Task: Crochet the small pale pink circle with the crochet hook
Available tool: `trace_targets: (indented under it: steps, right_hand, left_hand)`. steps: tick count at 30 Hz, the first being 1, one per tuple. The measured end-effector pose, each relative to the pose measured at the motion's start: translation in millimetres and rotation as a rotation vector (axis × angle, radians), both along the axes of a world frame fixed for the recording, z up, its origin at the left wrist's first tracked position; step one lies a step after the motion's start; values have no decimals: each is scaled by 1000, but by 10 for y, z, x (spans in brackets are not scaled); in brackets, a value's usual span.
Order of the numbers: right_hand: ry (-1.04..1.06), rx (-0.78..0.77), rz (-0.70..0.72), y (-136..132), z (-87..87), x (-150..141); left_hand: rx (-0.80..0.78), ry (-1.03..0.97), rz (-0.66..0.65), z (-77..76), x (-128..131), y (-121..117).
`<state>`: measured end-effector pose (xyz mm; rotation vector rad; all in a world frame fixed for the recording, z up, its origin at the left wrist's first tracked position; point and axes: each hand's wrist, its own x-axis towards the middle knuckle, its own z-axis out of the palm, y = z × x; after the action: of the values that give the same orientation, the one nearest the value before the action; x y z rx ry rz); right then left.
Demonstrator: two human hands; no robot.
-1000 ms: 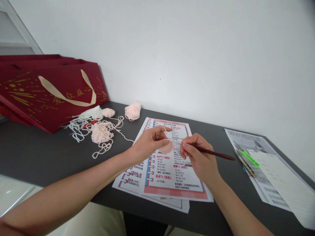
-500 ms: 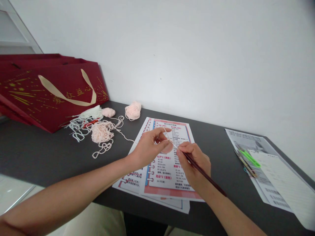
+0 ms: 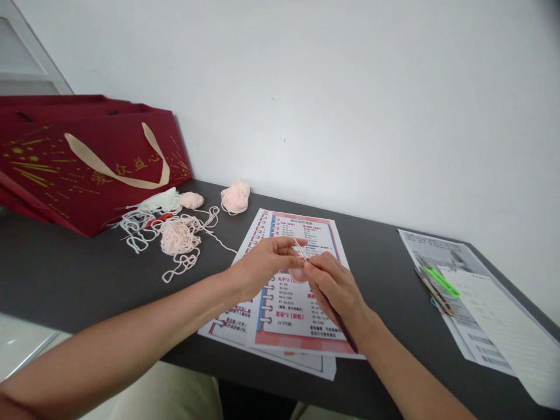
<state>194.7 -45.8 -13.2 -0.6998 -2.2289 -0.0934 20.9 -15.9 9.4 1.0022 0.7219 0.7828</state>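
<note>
While the left hand (image 3: 261, 262) pinched the pink yarn piece (image 3: 298, 275) between thumb and fingers, the right hand (image 3: 336, 284) firmly gripped the dark-handled hook (image 3: 345, 331) above printed sheets (image 3: 286, 341).

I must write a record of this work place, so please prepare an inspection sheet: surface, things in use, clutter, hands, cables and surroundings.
Surface: dark desk.
Job's things: pink piece between the hands; hook, tip not clear; yarn pile, a strand leading toward the left hand; printed sheets below the hands.
Clutter: white yarn, small pink ball and larger pink ball toward the back; green tool on papers at the right.
Hands: left hand pinches the pink piece; right hand grips the hook.
Cables: nothing seen.
Surroundings: red bag at the left, white wall behind.
</note>
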Motion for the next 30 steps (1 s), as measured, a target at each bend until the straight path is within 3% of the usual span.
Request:
trace_targets:
  steps: [4, 7, 11, 17, 21, 23, 25, 27, 30]
  right_hand:
    - [-13, 37, -132, -54, -8, -78]
    - [-7, 38, -188, -115, -2, -158]
    - [122, -9, -151, -176, 15, -184]
    - [596, -461, -270, -200, 55, -184]
    - [953, -778, -99, -146, 97, -203]
    - [987, -848, -47, -129, 111, -193]
    - [864, -764, -114, -132, 114, -166]
    - [642, -538, -168, -146, 110, -130]
    - [352, -218, -97, -160, 99, -87]
  left_hand:
    - [-18, -8, 37, 0, 12, -11]
    - [207, 124, 142, -1, 15, -23]
    - [535, 370, 253, 7, -9, -22]
    - [771, 491, 319, 54, -27, -68]
    - [814, 492, 358, 73, -26, -86]
    - [797, 495, 338, 74, -30, -75]
    - [783, 496, 321, 75, -38, -60]
    - [785, 495, 316, 79, -46, -46]
    - [798, 501, 314, 89, -54, -40]
